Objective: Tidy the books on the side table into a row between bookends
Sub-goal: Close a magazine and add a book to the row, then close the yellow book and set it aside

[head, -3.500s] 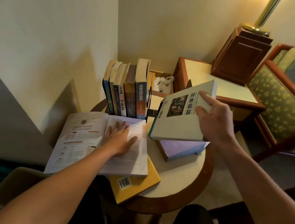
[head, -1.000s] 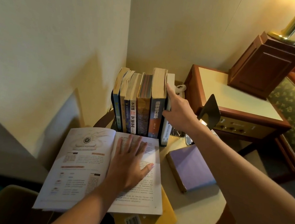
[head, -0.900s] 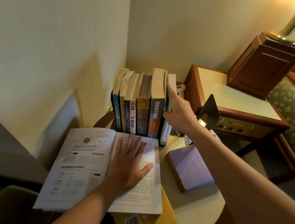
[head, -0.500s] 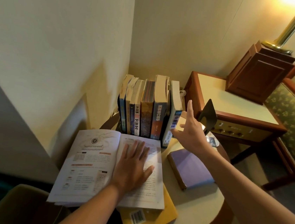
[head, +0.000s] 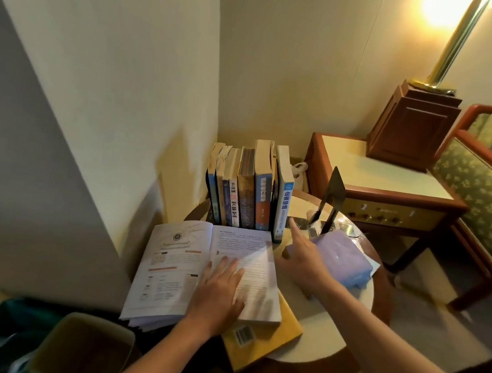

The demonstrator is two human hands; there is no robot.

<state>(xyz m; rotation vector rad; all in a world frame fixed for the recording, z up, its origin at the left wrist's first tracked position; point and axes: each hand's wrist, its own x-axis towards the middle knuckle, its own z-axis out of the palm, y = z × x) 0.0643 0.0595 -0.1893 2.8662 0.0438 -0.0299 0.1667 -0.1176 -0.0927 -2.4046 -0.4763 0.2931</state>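
Note:
Several books stand upright in a row at the back of the round side table, the white-spined book at the right end. A black bookend stands apart to the right. My left hand presses flat on an open book, which lies on a yellow book. My right hand holds the left edge of a blurred, tilted purple book, index finger straight.
A wooden cabinet with a lamp base stands behind the table on the right, beside a patterned armchair. A bin sits at the bottom left. Walls close in the left and the back.
My right hand stood the white-spined book at the row's right end, let go, then dropped to the purple book, which has shifted and tilted. The left hand stayed on the open book.

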